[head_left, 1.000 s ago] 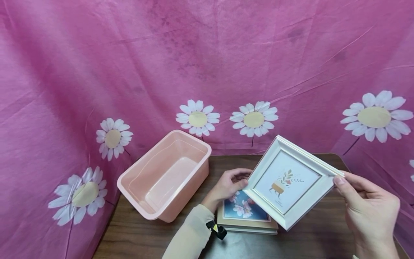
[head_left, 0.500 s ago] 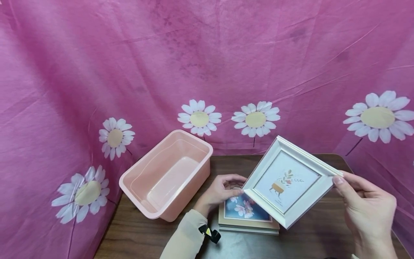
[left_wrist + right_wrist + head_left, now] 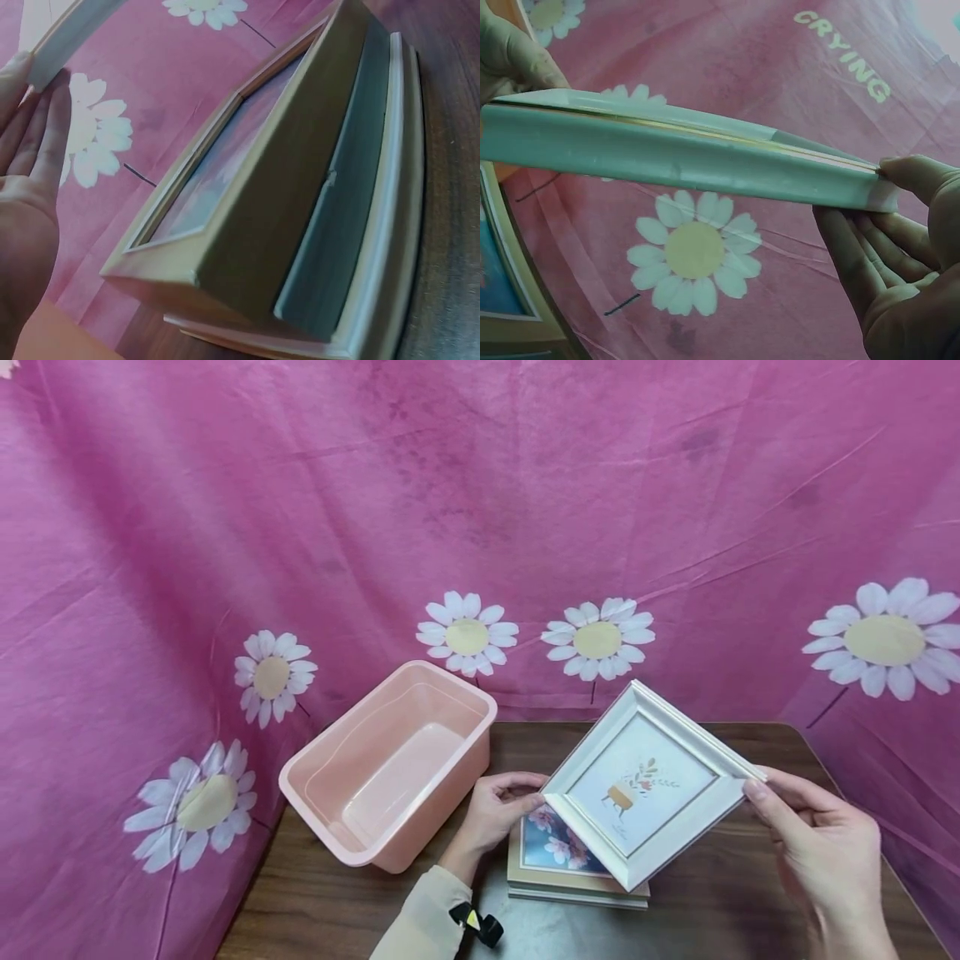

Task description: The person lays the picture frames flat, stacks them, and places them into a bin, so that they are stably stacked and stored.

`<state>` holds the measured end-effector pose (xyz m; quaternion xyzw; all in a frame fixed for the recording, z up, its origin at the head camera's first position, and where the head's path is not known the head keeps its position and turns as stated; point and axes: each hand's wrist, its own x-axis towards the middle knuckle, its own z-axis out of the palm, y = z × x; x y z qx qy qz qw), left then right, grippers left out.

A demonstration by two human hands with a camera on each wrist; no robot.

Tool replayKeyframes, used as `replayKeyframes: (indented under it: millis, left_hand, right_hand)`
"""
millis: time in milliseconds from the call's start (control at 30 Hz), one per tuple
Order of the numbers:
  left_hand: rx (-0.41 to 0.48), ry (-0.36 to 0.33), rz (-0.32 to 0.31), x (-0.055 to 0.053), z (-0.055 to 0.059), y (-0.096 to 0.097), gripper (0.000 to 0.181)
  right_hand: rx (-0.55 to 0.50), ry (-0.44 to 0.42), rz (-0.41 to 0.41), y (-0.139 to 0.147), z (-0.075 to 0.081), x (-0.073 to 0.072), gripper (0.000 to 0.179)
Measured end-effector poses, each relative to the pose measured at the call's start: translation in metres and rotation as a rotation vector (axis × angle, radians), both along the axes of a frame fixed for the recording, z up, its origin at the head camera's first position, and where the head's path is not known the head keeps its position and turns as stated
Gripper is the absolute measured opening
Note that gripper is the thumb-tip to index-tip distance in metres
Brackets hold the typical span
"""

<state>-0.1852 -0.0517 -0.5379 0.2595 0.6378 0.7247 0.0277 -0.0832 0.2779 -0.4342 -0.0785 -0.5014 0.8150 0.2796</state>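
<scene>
A white picture frame [image 3: 678,843] with a plant print hangs tilted, one corner upward, above the table. My right hand [image 3: 828,847] pinches its right corner, thumb on the front, fingers behind, as the right wrist view also shows. At the opposite corner my left hand [image 3: 495,814] pinches the frame between thumb and fingers. Below it lies a second picture frame [image 3: 558,843] with pink blossoms on blue, partly hidden, on top of a stack. The left wrist view shows that stack from the side: a gold-edged frame [image 3: 255,217] over a paler frame [image 3: 382,247].
A pink plastic bin [image 3: 442,822] stands left of the stack, with nothing inside. The dark wooden table [image 3: 712,910] runs under everything. A magenta cloth [image 3: 525,510] with white daisies hangs behind and at both sides.
The white frame has shifted a little to the left, with my right hand moving along. My left hand has slid slightly left and lower, staying at the frame's left corner.
</scene>
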Motion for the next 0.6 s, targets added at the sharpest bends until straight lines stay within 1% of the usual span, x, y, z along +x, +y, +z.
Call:
replayKeyframes:
  millis: [33,67,133,233,267,333,400,467,533,600]
  left_hand:
    - [0.018,0.003,0.014,0.0,-0.002,-0.001,0.027]
    - [0.038,0.007,0.028,0.001,-0.003,-0.002,0.026]
    - [0.075,0.014,0.057,0.002,-0.006,-0.003,0.024]
    - [0.147,0.002,0.094,0.003,-0.01,-0.004,0.026]
    - [0.179,-0.001,0.103,0.004,-0.011,-0.004,0.028]
    - [0.237,-0.006,0.123,0.005,-0.012,-0.004,0.029]
    - [0.285,0.003,0.142,0.006,-0.013,-0.003,0.03]
    - [0.313,0.019,0.17,0.006,-0.013,-0.003,0.029]
    - [0.325,0.028,0.204,0.006,-0.013,-0.002,0.028]
    - [0.329,0.032,0.244,0.006,-0.013,-0.001,0.027]
  right_hand:
    - [0.005,0.004,0.021,-0.001,-0.002,0.0,0.028]
    - [-0.004,0.026,0.051,-0.001,-0.004,0.001,0.029]
    - [-0.024,0.089,0.123,-0.003,-0.009,0.001,0.034]
    - [-0.063,0.207,0.233,-0.006,-0.017,0.001,0.04]
    - [-0.073,0.235,0.26,-0.007,-0.019,0.001,0.041]
    - [-0.08,0.258,0.276,-0.01,-0.022,0.001,0.04]
    - [-0.09,0.258,0.255,-0.014,-0.025,0.001,0.039]
    - [-0.095,0.241,0.211,-0.02,-0.027,0.001,0.038]
    - [-0.08,0.206,0.136,-0.026,-0.028,0.001,0.036]
    - [-0.022,0.144,0.053,-0.032,-0.029,0.001,0.034]
